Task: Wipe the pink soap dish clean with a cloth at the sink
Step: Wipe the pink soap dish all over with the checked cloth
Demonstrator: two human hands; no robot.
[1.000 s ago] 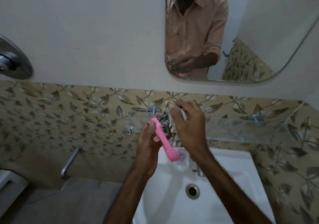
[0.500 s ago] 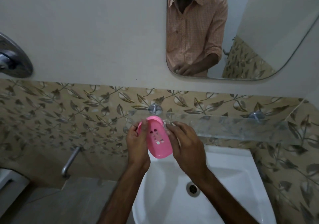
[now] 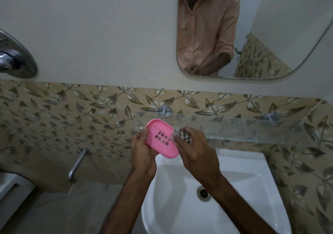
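Above the sink (image 3: 243,188), the left hand (image 3: 142,152) curls its fingers round one edge of the pink soap dish (image 3: 162,140); the right hand (image 3: 194,152) pinches the cloth (image 3: 184,135) at the opposite edge.

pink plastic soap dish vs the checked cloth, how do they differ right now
The pink plastic soap dish is a rigid, plain-coloured oval with drain slots; the checked cloth is soft, patterned and bunched up. The dish shows almost whole in the left hand; the cloth is mostly hidden inside the right hand. Shared: both are held up side by side over the white sink.
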